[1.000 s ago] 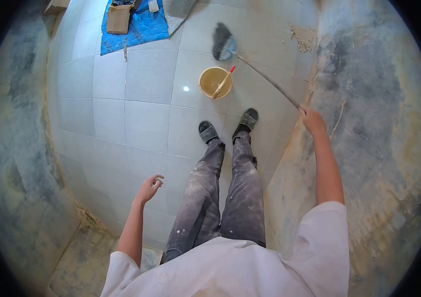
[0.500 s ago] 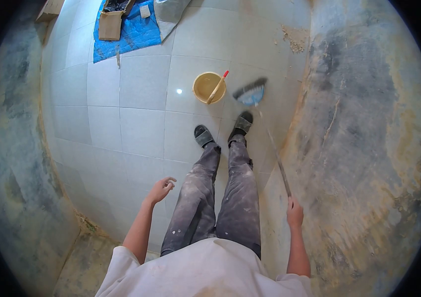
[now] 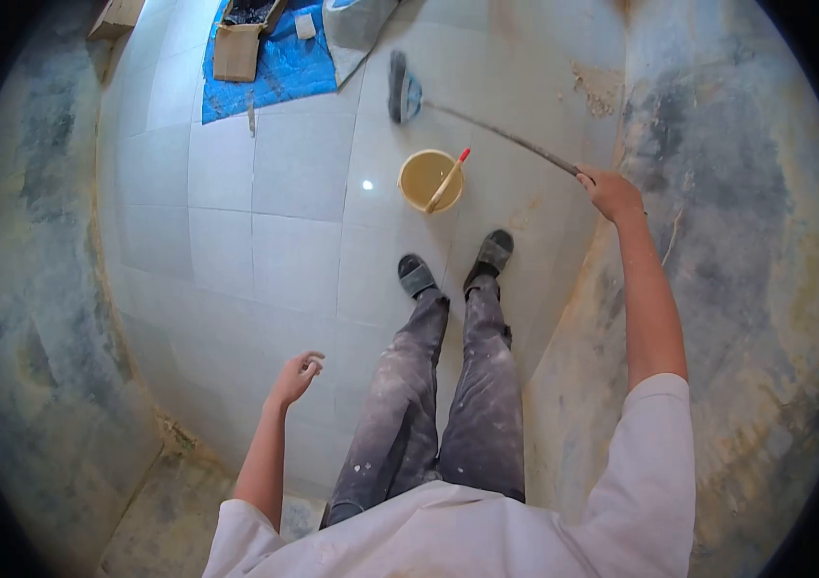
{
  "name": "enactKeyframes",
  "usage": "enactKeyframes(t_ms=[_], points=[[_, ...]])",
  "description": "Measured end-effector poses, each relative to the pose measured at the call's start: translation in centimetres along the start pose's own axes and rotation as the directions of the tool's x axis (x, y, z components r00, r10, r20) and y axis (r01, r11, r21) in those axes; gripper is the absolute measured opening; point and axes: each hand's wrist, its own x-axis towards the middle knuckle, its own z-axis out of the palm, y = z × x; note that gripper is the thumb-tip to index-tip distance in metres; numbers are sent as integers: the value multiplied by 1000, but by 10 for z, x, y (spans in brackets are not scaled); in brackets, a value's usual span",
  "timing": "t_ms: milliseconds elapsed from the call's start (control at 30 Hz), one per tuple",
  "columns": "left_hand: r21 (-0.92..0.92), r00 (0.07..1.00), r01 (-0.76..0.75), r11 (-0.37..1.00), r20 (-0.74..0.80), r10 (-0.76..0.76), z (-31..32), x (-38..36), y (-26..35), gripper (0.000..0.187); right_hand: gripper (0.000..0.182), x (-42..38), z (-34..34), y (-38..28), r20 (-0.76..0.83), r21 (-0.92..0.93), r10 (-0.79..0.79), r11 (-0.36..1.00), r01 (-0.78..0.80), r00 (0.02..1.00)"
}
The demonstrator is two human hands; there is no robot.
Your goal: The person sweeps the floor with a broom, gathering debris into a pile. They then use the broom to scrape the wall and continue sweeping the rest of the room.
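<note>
My right hand (image 3: 611, 194) is closed around the end of a broom's long handle (image 3: 506, 133), with that arm stretched forward on the right. The broom head (image 3: 403, 89), blue with dark bristles, is beyond the bucket. My left hand (image 3: 297, 376) hangs free at my left side, its fingers loosely curled and apart, holding nothing. Ahead of my feet stands a cream bucket (image 3: 413, 180). A brush with a pale handle and a red tip (image 3: 449, 181) rests across its rim.
A blue tarp (image 3: 279, 82) at the far left bears an open cardboard box (image 3: 235, 55), with a grey-white sheet (image 3: 356, 34) beside it. Crumbly debris (image 3: 599, 89) lies by the right wall (image 3: 708, 212). My sandalled feet (image 3: 416, 275) stand on pale floor tiles (image 3: 298, 250).
My right hand has swung forward and up with the broom. Its head has moved from right of the bucket to beyond it, further left. My left hand has barely moved.
</note>
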Motion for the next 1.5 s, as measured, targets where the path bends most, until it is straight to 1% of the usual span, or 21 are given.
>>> enactKeyframes(t_ms=[200, 333, 400, 433, 500, 633, 700, 767, 833, 867, 900, 933, 1067, 1100, 1133, 1167, 1200, 1233, 1300, 1400, 1500], points=[[-117, 1000, 8, 993, -6, -8, 23, 7, -27, 28, 41, -56, -9, 44, 157, -184, 190, 970, -161, 969], [-143, 999, 9, 990, 38, -4, 45, 11, -36, 28, 40, -190, 65, 102, 187, 128, 216, 962, -242, 958], [-174, 996, -18, 985, 81, 33, 51, 18, -36, 28, 41, -273, 104, 112, 266, 119, 294, 935, -334, 918], [-173, 997, -19, 985, 76, 32, 51, 18, -34, 28, 38, -304, 94, 83, 387, 90, 414, 873, -480, 824], [-186, 997, -3, 983, 77, 18, 51, 22, -24, 28, 31, -383, 142, 74, 265, 285, 359, 858, -428, 895], [-153, 992, 0, 988, 124, 20, 46, 37, -11, 28, 33, -430, 120, -26, 318, 444, 526, 652, -615, 788], [-41, 984, 22, 999, 177, -14, 36, 48, 1, 28, 34, -385, 68, -68, 549, 431, 616, 370, -823, 564], [9, 983, 19, 1000, 183, -20, 22, 58, 28, 28, 33, -354, 85, -60, 279, 622, 604, 479, -620, 746], [56, 983, 12, 998, 183, -22, 5, 67, 57, 28, 32, -297, 116, -27, 69, 671, 566, 583, -458, 822], [69, 985, -1, 998, 171, -10, -3, 73, 72, 28, 34, -249, 117, -14, -173, 681, 496, 684, -260, 851], [79, 988, -19, 997, 153, 7, -12, 82, 90, 28, 37, -192, 64, -20, 131, 748, 550, 491, -447, 825], [97, 989, -26, 995, 146, 12, -21, 88, 109, 28, 38, -137, 44, -18, 4, 775, 542, 529, -345, 840], [-90, 998, 26, 996, 54, -21, -38, 119, 191, 26, 41, 99, -23, 16, -79, 827, 476, 522, -209, 876], [-176, 996, 71, 982, 61, -61, -41, 124, 208, 26, 42, 169, -14, 34, -282, 798, 414, 602, -28, 865], [-153, 994, 88, 984, 76, -77, -42, 134, 231, 26, 43, 228, -39, 38, -231, 844, 395, 536, -19, 889], [-62, 991, 52, 997, 129, -44, -39, 144, 254, 26, 41, 276, -69, 36, -329, 766, 366, 643, 19, 870], [14, 983, 14, 1000, 182, -16, -33, 150, 274, 25, 39, 336, -74, 45, -246, 816, 376, 578, -18, 893], [79, 978, -3, 997, 210, -14, -29, 159, 290, 24, 36, 382, -95, 51, -243, 754, 335, 656, -40, 910], [59, 979, -49, 997, 199, 36, -26, 167, 348, 24, 33, 418, -148, 37, 74, 818, 414, 495, -292, 907], [-27, 978, -89, 996, 188, 93, -36, 169, 404, 25, 34, 458, -139, 34, 247, 726, 410, 522, -448, 878], [-277, 977, -139, 951, 120, 178, -43, 171, 421, 25, 40, 435, -71, 48, 38, 639, 382, 701, -316, 923]])
